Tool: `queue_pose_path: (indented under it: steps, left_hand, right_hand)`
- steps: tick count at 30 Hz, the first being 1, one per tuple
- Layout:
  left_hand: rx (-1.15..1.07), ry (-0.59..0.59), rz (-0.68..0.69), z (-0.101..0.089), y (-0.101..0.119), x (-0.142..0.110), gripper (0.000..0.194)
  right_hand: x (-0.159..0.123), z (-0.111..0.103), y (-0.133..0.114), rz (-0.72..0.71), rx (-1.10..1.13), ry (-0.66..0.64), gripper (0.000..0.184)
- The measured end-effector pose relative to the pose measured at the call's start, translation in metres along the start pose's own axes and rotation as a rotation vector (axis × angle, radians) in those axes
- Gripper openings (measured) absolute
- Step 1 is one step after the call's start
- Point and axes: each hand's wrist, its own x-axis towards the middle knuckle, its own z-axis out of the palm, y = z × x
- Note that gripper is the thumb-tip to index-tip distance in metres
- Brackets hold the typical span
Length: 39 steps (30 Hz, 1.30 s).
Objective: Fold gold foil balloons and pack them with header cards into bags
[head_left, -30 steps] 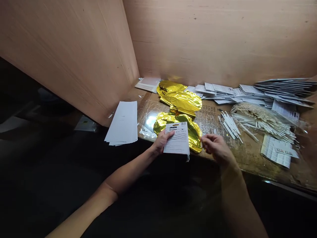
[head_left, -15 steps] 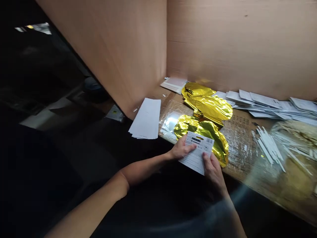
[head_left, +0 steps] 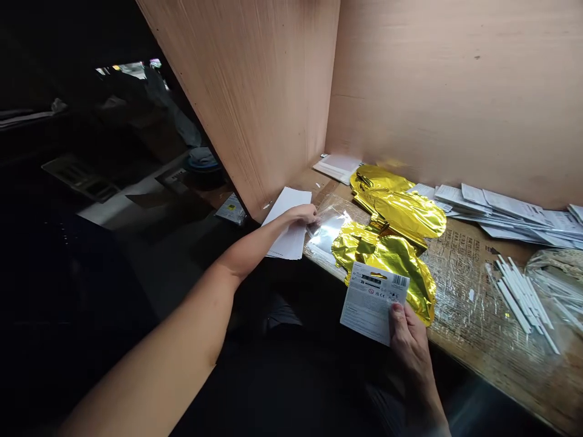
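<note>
My left hand (head_left: pixel 301 214) rests on a stack of white paper sheets (head_left: pixel 289 233), fingers at the stack's far edge. Whether it grips them is hard to see. My right hand (head_left: pixel 410 346) pinches a white printed card (head_left: pixel 371 302) with a barcode, thumb on its face, near the bench's front edge. Behind the card lie crumpled gold foil balloons (head_left: pixel 387 258), partly hidden by it. A clear plastic sheet (head_left: pixel 330 230) lies between the paper stack and the balloons.
Plywood panels (head_left: pixel 455 91) rise behind the wooden bench (head_left: pixel 514 370). Piles of printed leaflets (head_left: pixel 514 212) lie at the right, beside loose white sticks (head_left: pixel 519 297). A dark, cluttered space drops away left of the bench edge.
My left hand has left the card and moved left onto the paper stack. My right hand alone now holds the card, lower down. The view has turned rightward.
</note>
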Motion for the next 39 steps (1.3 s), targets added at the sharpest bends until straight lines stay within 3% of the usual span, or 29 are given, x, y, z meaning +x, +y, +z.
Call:
queue_pose_path:
  steps: [3, 6, 11, 13, 16, 20, 26, 31, 35, 37, 39]
  left_hand:
    - [0.085, -0.098, -0.073, -0.001, 0.009, 0.027, 0.027]
    - [0.085, -0.137, -0.086, 0.01, 0.005, 0.026, 0.033]
    - [-0.24, -0.275, -0.124, 0.061, -0.027, -0.047, 0.058]
    - [-0.331, -0.381, -0.213, 0.076, -0.033, -0.076, 0.061]
    - [-0.378, -0.513, -0.353, 0.081, -0.031, -0.099, 0.056]
    - [-0.349, -0.545, -0.449, 0.075, -0.026, -0.106, 0.049]
    - [-0.286, -0.55, -0.293, 0.082, -0.039, -0.119, 0.056]
    - [-0.228, -0.425, -0.133, 0.097, -0.057, -0.133, 0.061]
    - [-0.216, -0.285, -0.113, 0.106, -0.068, -0.146, 0.053]
    - [-0.216, -0.33, -0.16, 0.105, -0.067, -0.149, 0.052]
    - [-0.276, -0.477, -0.288, 0.103, -0.062, -0.147, 0.062]
  right_hand:
    - [0.0, -0.005, 0.002, -0.004, -0.013, -0.029, 0.058]
    - [-0.002, -0.003, -0.005, 0.063, 0.088, -0.151, 0.057]
    - [-0.003, 0.018, -0.04, 0.124, 0.203, -0.481, 0.052]
    - [0.001, 0.024, -0.047, 0.118, 0.192, -0.524, 0.051]
    - [0.007, 0.022, -0.039, 0.094, 0.189, -0.395, 0.052]
    - [0.004, 0.012, -0.018, 0.088, 0.176, -0.2, 0.052]
    - [-0.006, 0.012, -0.013, -0.029, -0.152, 0.052, 0.054]
    - [-0.013, 0.02, -0.008, -0.182, -0.16, 0.14, 0.043]
    - [-0.019, 0.033, 0.005, -0.14, -0.036, 0.248, 0.05]
    - [-0.02, 0.033, 0.011, -0.102, 0.042, 0.237, 0.054]
    - [-0.018, 0.027, 0.015, -0.068, 0.092, 0.173, 0.057]
